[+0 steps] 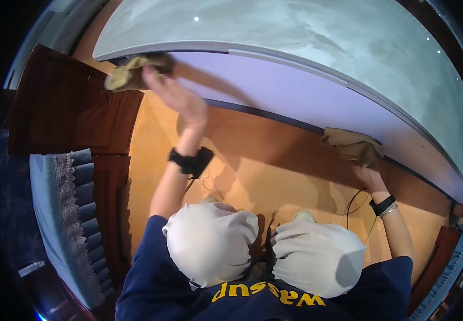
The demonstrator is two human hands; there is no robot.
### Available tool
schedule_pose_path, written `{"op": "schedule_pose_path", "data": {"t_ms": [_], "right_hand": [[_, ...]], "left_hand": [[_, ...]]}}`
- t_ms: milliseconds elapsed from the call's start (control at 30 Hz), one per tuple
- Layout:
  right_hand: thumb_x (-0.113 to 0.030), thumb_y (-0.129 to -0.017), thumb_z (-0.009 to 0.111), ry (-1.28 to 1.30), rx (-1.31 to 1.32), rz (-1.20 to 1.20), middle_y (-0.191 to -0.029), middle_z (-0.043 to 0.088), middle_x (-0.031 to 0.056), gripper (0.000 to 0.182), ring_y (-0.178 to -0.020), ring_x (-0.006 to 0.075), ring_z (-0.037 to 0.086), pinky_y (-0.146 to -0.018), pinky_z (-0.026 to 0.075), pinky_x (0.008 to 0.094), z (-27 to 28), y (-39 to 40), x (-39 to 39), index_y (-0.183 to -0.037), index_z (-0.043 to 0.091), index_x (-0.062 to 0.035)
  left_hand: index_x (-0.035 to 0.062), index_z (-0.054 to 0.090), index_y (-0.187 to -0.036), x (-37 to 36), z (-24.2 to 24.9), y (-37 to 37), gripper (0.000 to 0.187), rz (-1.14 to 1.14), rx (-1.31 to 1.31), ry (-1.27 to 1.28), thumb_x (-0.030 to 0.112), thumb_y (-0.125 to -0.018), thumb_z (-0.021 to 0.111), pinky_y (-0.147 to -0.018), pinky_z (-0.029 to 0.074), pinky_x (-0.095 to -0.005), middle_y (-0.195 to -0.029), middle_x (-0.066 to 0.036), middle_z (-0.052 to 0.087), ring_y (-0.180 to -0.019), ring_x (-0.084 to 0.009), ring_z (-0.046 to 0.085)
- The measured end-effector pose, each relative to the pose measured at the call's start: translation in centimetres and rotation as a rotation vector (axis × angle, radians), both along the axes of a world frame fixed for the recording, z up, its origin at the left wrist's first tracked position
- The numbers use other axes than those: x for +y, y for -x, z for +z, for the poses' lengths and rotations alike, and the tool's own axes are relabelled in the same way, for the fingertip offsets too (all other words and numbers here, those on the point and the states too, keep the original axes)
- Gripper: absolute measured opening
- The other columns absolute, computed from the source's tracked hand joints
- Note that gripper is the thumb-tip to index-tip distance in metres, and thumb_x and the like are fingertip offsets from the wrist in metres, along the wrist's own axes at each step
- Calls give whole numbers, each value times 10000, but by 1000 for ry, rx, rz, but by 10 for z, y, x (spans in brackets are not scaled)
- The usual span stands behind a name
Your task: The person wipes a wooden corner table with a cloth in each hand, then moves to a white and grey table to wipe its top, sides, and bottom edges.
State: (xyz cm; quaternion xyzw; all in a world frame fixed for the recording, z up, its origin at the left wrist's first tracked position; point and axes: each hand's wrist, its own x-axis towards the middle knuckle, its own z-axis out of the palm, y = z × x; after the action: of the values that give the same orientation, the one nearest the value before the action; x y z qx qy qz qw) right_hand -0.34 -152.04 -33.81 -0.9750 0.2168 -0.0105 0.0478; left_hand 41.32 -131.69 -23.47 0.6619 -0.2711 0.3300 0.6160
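At the upper left, my left hand (180, 101) is raised to a tan cloth (127, 76) at the left end of the cabinet's pale purple front (274, 80). Motion blurs its fingers, and part of them is hidden against the cloth. On the right, my right hand (368, 174) holds a second tan cloth (353, 145) at the lower edge of that purple front. The cloth covers most of its fingers. Black bands are on both wrists.
Above the purple front lies a glossy marbled top (274, 27) with a projecting rim. Dark wooden furniture (73, 104) and a blue ruffled cover (54, 214) stand at the left. A thin black cable (349, 206) lies on the orange-brown floor (242, 187) near my knees.
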Motion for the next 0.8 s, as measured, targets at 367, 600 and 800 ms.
{"op": "schedule_pose_path", "data": {"t_ms": [367,600,800], "right_hand": [[-212,-810,641,-538,-335,-158,-1171,577,176,417,-1086,339,546,-895,444,391,4,-66,35,-1170,530,-35],[-218,-784,680,-594,-212,-251,-1164,582,187,473,-1083,327,553,-908,449,379,45,-40,18,-1180,523,-13],[-249,-788,694,-664,-301,-271,-1195,569,178,498,-1081,302,566,-893,463,384,-17,15,-11,-1202,521,-33]], "left_hand": [[115,584,-1152,-25,-50,99,363,-710,-932,-971,144,-795,528,-778,495,-274,-1031,4,616,-923,-131,590],[243,632,-1059,22,-44,6,305,-241,-931,-799,233,-757,673,-860,454,-351,-1070,26,585,-987,-164,563],[135,579,-1097,59,-65,-84,428,210,-701,-614,260,-713,720,-929,330,-482,-1133,-164,441,-1090,-354,414]]}}
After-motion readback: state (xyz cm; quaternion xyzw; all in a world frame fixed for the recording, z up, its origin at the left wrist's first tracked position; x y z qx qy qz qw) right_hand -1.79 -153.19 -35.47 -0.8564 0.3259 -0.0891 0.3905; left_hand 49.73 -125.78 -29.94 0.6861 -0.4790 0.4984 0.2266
